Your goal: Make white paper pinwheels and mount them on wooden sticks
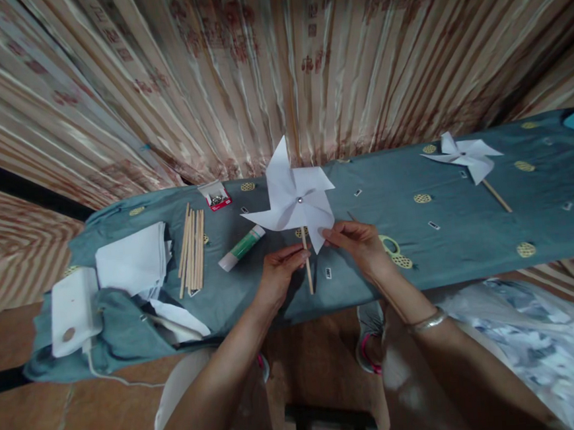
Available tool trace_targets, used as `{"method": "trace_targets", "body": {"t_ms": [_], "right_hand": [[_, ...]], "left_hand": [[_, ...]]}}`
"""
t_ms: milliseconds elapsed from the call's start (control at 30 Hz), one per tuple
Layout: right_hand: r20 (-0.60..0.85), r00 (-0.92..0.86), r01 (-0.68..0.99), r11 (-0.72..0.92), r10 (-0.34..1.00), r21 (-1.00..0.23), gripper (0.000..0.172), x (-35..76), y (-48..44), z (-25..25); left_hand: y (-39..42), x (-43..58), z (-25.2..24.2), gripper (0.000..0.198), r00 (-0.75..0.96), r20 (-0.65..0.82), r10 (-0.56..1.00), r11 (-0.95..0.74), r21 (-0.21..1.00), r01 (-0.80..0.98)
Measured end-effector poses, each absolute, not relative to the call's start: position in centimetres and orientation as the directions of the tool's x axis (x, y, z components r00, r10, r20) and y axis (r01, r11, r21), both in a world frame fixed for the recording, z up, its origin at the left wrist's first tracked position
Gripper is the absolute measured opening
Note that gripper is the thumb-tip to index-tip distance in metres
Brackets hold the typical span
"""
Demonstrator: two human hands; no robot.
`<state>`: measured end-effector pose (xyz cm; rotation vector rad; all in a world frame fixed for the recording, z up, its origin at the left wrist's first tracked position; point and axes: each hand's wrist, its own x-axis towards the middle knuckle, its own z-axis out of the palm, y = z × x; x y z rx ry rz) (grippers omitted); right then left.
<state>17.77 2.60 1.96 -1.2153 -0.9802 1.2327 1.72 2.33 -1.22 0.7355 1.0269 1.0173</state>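
A white paper pinwheel (286, 198) with a silver pin at its centre stands upright on a wooden stick (309, 276) above the table's front part. The fingers of my left hand (284, 271) are pinched round the stick just below the paper. My right hand (356, 239) pinches the tip of the pinwheel's lower right blade. To the left of my hands lies a glue stick (242, 247) with a green label. Behind it sits a small red and white box (215, 196) of metal pins. Several wooden sticks (191, 249) lie side by side farther left.
White paper sheets (131, 259) and a white device with a cable (74, 311) lie at the left end of the blue-green cloth (365, 195). Another pinwheel (468, 155) lies at the right. Green-handled scissors (389, 245) are beside my right hand. A curtain hangs behind.
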Motion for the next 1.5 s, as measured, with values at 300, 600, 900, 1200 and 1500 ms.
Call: {"method": "trace_targets", "body": {"t_ms": [300,600,900,1200,1500], "right_hand": [[-0.081,0.082,-0.100,-0.073,0.993,-0.992,0.038,17.2,2.4,1.7],[-0.091,0.078,-0.079,-0.085,0.993,-0.993,0.036,16.5,2.2,1.2],[-0.006,0.108,0.172,-0.024,0.994,-0.985,0.043,17.5,2.1,1.9],[0.120,0.455,0.098,0.084,0.882,-0.992,0.036,22.1,4.2,1.1],[0.072,0.334,0.020,0.070,0.940,-0.997,0.031,21.8,4.6,1.0]], "left_hand": [[2.3,1.6,-1.4,0.031,0.176,-0.321,0.930,0.363,0.873,-0.325],[2.1,1.8,-1.0,0.033,0.201,-0.294,0.934,0.345,0.888,-0.304],[2.1,1.7,-0.9,0.033,0.184,-0.302,0.935,0.347,0.887,-0.305],[2.0,1.8,-1.1,0.035,0.231,-0.343,0.911,0.402,0.866,-0.298],[2.0,1.7,-1.1,0.029,0.251,-0.334,0.908,0.397,0.877,-0.269]]}}
